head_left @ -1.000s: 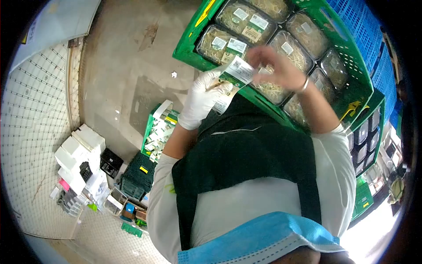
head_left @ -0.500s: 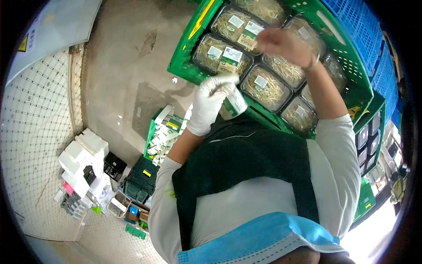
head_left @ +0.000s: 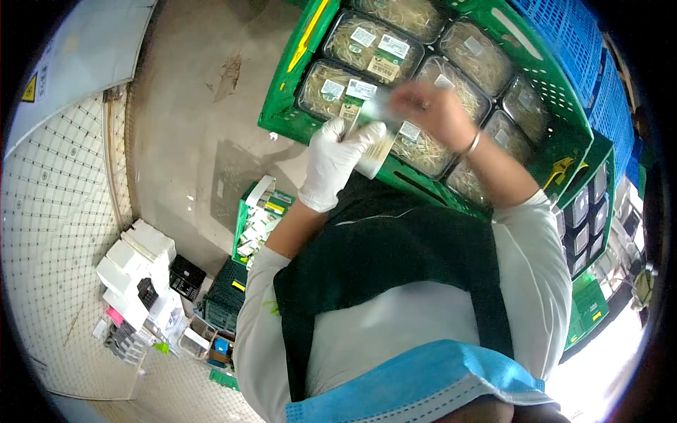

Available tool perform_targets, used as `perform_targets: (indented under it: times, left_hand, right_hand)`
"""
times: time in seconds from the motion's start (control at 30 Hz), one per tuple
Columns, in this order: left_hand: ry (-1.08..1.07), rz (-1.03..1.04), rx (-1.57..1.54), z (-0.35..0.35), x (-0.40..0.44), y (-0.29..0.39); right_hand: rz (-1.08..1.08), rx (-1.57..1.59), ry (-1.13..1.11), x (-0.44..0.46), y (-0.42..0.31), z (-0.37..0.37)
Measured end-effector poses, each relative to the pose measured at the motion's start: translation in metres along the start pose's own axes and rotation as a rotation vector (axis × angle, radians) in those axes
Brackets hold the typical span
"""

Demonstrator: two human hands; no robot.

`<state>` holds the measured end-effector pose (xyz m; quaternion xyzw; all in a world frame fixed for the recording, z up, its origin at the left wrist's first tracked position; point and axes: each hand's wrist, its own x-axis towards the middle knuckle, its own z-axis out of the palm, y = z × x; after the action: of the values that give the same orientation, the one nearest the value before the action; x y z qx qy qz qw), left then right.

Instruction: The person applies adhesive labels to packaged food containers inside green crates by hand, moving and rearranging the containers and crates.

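My left hand [head_left: 330, 168], in a white glove, is closed on a strip of green and white printed labels [head_left: 375, 156] at the near left edge of a green crate [head_left: 278, 106]. My right hand [head_left: 438, 116], bare, reaches in from the right with its fingers bent together at the top end of the strip. A pale smear of motion there hides whether a label is in its fingers. Beneath both hands, the crate holds several clear-lidded black trays of bean sprouts [head_left: 476, 56]. A tray at the left [head_left: 321, 99] bears a white sticker and a printed label.
Blue crates [head_left: 564, 35] stand beyond the green crate. A second green crate with black trays [head_left: 582, 225] is at the right. Left of my body, a small green crate [head_left: 243, 211] holds loose labels. White foam boxes [head_left: 134, 261] are stacked on the floor at the far left.
My right hand has come down and left from over the trays to the label strip. My left hand has turned the strip and raised it slightly. The view has shifted a little.
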<state>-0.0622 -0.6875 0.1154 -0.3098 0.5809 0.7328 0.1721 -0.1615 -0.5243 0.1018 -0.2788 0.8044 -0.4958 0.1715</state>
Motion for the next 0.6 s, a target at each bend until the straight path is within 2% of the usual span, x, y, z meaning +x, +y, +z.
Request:
perform_targets:
  times: [0.03, 0.07, 0.1, 0.17, 0.23, 0.27, 0.3, 0.37, 0.43, 0.47, 0.5, 0.53, 0.57, 0.6]
  left_hand:
    - [-0.025, 0.053, 0.069, 0.002, 0.000, 0.001]
    - [-0.054, 0.014, 0.021, 0.001, -0.002, 0.008]
    - [0.010, 0.013, -0.020, -0.003, -0.002, 0.008]
    - [0.042, -0.027, -0.045, -0.012, -0.003, 0.007]
    - [0.095, -0.043, -0.096, -0.015, -0.008, 0.007]
    - [0.091, -0.029, -0.049, -0.018, -0.009, 0.005]
    - [0.085, -0.018, 0.000, -0.022, -0.011, 0.003]
    - [0.045, -0.018, 0.039, -0.027, -0.012, 0.001]
    - [0.004, 0.022, -0.083, -0.023, -0.016, 0.001]
    - [0.007, 0.038, -0.132, -0.017, -0.017, 0.004]
    - [-0.001, 0.041, -0.131, -0.011, -0.017, 0.005]
    - [-0.041, 0.107, -0.172, -0.006, -0.017, 0.007]
    - [-0.081, 0.170, -0.212, -0.002, -0.018, 0.007]
    - [-0.087, 0.152, -0.218, 0.002, -0.017, 0.007]
  right_hand:
    - [-0.043, -0.151, 0.084, 0.013, 0.014, -0.015]
    - [0.016, -0.174, 0.080, 0.032, 0.045, -0.035]
    - [0.071, -0.196, 0.074, 0.056, 0.071, -0.052]
    - [0.278, -0.349, 0.176, 0.093, 0.080, -0.064]
    - [0.431, -0.596, 0.079, 0.122, 0.153, -0.050]
    - [0.189, -0.972, 0.264, 0.118, 0.226, -0.028]
    - [0.334, -1.053, 0.159, 0.121, 0.225, -0.020]
    - [0.370, -1.070, 0.209, 0.110, 0.141, -0.023]
    - [0.138, -1.171, 0.537, 0.099, 0.133, -0.017]
    - [0.069, -1.005, 0.509, 0.085, 0.136, -0.017]
    - [0.362, -0.594, 0.168, 0.063, 0.086, -0.017]
    - [0.272, 0.224, -0.005, 0.037, 0.066, -0.016]
    - [0.186, 0.386, -0.249, 0.016, 0.035, -0.023]
    - [0.035, 0.365, -0.314, -0.002, 0.012, -0.021]
